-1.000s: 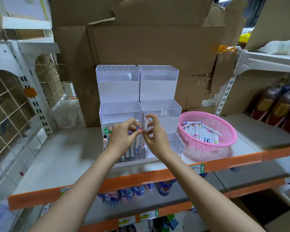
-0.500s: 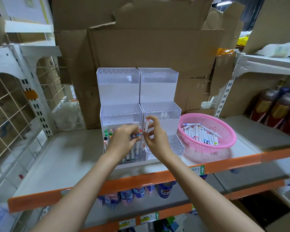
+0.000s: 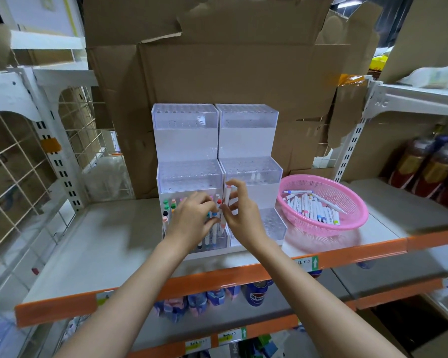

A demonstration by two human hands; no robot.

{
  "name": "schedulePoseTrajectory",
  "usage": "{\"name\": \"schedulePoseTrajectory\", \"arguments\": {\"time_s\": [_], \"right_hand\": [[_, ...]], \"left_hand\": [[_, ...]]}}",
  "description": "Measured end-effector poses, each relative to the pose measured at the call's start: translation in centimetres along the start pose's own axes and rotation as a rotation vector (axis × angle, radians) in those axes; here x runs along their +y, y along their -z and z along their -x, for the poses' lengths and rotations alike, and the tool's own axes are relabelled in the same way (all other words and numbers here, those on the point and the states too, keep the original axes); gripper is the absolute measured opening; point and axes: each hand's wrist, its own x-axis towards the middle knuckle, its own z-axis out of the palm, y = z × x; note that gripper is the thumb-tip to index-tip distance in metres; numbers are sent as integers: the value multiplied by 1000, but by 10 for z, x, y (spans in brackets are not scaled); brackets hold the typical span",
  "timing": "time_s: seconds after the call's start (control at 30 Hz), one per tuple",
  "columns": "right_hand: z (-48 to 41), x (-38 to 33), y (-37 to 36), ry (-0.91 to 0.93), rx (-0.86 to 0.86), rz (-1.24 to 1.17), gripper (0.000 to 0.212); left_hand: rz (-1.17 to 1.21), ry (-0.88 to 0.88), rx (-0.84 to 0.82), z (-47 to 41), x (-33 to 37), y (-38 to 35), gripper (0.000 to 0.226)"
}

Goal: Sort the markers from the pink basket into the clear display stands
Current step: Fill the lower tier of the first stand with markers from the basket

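Two clear stepped display stands stand side by side on the shelf, the left stand [image 3: 189, 174] and the right stand [image 3: 251, 171]. Several markers [image 3: 169, 208] stand upright in the left stand's lowest tier. My left hand [image 3: 192, 220] hangs over that tier, its fingers curled among the marker caps. My right hand [image 3: 239, 215] pinches a white marker [image 3: 226, 200] held upright at the seam between the stands. The pink basket [image 3: 347, 202] sits to the right with several markers [image 3: 311, 206] lying in it.
Cardboard sheets [image 3: 217, 73] line the back of the shelf. An orange shelf edge [image 3: 217, 275] runs along the front. White wire racks [image 3: 11, 164] stand at the left. Dark bottles [image 3: 429, 171] fill the shelf at the right.
Both hands have sunk slightly toward the lowest tier of the left stand. My right hand keeps holding the white marker upright.
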Motion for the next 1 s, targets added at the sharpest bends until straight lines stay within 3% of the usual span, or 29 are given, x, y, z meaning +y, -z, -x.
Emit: {"name": "schedulePoseTrajectory", "arguments": {"time_s": [0.37, 0.67, 1.0], "right_hand": [[1, 1, 0, -16, 14, 46, 46], [1, -3, -2, -14, 18, 21, 44], [4, 5, -2, -16, 11, 9, 43]], "left_hand": [[-19, -71, 0, 9, -6, 12, 20], [106, 61, -13, 9, -4, 10, 13], [-100, 34, -154, 19, -14, 7, 39]]}}
